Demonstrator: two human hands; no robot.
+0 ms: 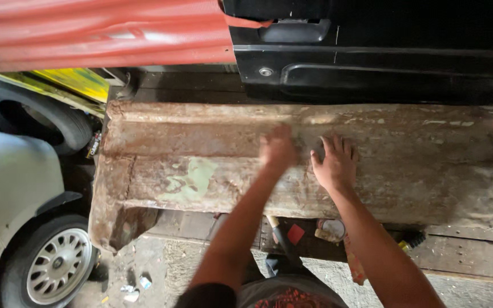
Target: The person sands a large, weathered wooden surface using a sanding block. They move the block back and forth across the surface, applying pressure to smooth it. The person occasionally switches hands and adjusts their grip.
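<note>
Rusty metal panel [212,171] lying flat, long axis running left to right across the view, bent end at the left beside a silver car [7,188]. Left hand [278,151] pressed on it, blurred, fingers' spread unclear. Right hand [333,165] flat just beside, fingers spread wide. Black car door [383,63] beyond.

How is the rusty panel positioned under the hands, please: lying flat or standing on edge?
Lying flat. The rusty panel shows its broad face upward, and both the left hand and right hand rest on it.
</note>
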